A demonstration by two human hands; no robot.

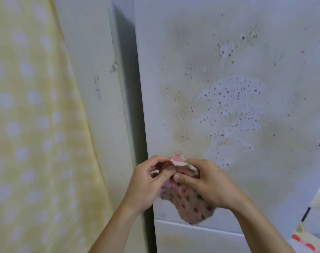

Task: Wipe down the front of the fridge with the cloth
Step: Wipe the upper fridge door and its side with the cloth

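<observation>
Pink dotted cloth [186, 199] sits bunched between your 2 hands in the head view, low in front of the fridge door [228, 52]; whether it touches the door I cannot tell. Your left hand [146, 185] pinches the upper edge with curled fingers. Your right hand [210, 183] grips the bundle just beside it, thumb on top. The cloth looks soft, light and limp, so gather it into a pad in your palm rather than holding a corner. Its long axis runs from the pinched top edge down and slightly right, with the loose end hanging. Foam [232, 115] clings to the door above.
</observation>
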